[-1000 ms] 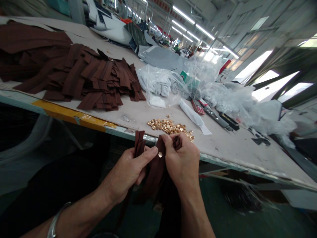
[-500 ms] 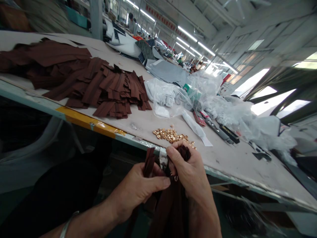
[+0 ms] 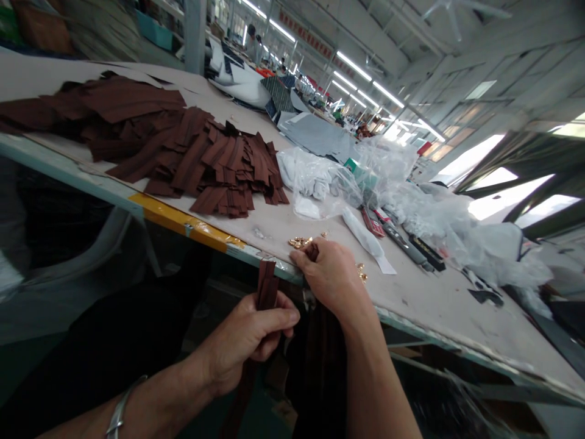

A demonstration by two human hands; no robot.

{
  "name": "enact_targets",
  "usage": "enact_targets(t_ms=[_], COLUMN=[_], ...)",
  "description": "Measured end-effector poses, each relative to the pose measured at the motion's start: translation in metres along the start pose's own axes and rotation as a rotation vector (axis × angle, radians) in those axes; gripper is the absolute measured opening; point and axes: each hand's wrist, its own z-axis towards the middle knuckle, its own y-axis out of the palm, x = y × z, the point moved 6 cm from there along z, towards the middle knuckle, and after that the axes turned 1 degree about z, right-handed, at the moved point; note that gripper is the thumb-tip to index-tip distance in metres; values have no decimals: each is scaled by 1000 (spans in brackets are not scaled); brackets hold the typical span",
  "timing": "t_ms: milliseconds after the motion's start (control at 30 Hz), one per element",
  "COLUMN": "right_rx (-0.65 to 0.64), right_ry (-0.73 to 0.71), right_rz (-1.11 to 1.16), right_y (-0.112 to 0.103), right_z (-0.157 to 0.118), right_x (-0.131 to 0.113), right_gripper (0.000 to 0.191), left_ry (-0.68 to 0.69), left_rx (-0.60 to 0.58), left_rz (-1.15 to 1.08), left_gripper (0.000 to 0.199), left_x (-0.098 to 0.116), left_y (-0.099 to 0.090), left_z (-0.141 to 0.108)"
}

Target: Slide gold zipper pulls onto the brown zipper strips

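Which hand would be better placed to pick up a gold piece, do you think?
Right, most likely: the right hand is at the gold pieces, though brown cloth shows in its grip. The left hand is short of the table, holding a brown strip.

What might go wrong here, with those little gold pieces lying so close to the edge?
The right hand is right at the gold pieces, near the edge of the table, so it might knock a few off. The brown fabric it holds might sweep some along. The brown strip in the left hand hangs past the edge and could slip down.
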Motion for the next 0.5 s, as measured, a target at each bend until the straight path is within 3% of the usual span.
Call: enact_targets(t_ms=[100,233,367,500], right_rx=[55,96,-44,-80], right_ry=[-13,79,274,378], right_rz=[90,405,814,1111], right_y=[-13,-22,2,25], right_z=[-18,-60,-94,-100], right_x=[3,19,35,40], right_gripper=[18,13,25,31], left_ry=[-2,13,33,50], left_rx=[2,-8,-15,-20], left_rz=[2,0,-16,-69], left_gripper=[19,21,43,66], left_x=[-1,-1,-1,-2], left_y=[-1,-1,0,1], left_z=[0,0,0,3])
